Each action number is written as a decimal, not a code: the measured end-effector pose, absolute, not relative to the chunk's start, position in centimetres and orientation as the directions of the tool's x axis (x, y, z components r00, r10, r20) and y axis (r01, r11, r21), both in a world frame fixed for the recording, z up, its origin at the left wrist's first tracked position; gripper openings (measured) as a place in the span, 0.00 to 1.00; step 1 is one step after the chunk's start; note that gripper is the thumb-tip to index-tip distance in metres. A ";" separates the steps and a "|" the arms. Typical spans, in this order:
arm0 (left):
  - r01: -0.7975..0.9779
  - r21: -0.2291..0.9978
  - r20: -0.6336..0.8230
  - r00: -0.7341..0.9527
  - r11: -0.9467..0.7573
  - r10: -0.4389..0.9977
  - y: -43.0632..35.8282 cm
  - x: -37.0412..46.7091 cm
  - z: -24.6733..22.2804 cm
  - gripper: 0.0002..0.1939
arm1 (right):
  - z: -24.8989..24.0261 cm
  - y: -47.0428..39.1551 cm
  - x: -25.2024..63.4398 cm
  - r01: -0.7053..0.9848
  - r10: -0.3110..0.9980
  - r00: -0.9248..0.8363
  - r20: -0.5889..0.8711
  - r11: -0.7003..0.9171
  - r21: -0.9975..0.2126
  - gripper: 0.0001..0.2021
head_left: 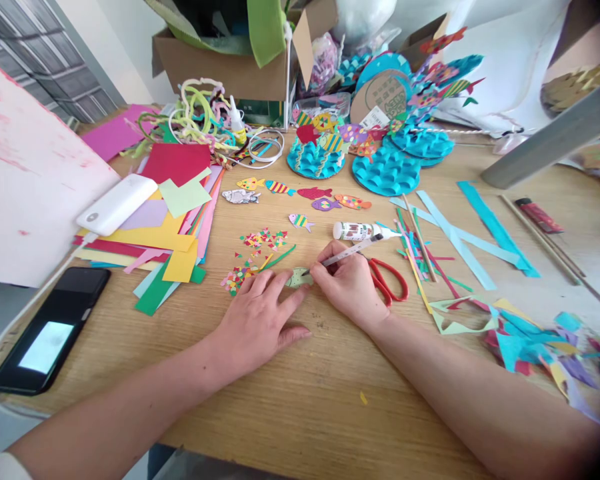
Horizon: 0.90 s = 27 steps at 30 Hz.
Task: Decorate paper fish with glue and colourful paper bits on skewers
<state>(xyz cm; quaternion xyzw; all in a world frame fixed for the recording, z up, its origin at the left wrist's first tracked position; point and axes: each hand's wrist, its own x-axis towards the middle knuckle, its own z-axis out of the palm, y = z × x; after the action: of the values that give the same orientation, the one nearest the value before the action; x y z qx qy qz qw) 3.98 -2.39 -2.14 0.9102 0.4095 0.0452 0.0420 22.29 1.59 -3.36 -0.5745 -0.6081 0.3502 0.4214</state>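
My right hand is closed round a pale pen, its tip on a small light green paper fish. The fish lies flat on the wooden table, speckled with dark dots. My left hand rests flat with fingers spread, its fingertips at the left end of the fish. Tiny coloured paper bits lie just beyond my left fingers. Red-handled scissors sit beside my right hand, partly hidden by it. Behind it lies a white glue bottle.
Finished paper fish lie farther back, before blue round pieces. Stacked coloured paper, a power bank and a phone are at left. Paper strips and scraps lie at right. A cardboard box stands behind.
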 end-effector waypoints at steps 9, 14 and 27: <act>0.745 0.114 0.048 0.656 -0.657 0.753 -2.4 4.0 -2.1 0.32 | -3.4 1.6 22.3 0.407 0.994 0.018 0.104 0.088 -0.909 0.05; 0.745 0.112 0.055 0.656 -0.657 0.753 -2.4 4.0 -2.0 0.32 | -3.4 1.6 22.3 0.396 0.995 0.021 0.101 0.085 -0.914 0.04; 0.745 0.103 0.057 0.657 -0.659 0.752 -2.4 4.0 -2.1 0.32 | -3.3 1.6 22.2 0.407 0.995 0.018 0.102 0.086 -0.909 0.05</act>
<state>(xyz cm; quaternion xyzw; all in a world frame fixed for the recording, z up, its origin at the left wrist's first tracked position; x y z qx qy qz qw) 4.02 -2.36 -2.08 0.9095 0.4116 0.0472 0.0352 22.23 1.59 -3.29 -0.5779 -0.6064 0.3511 0.4184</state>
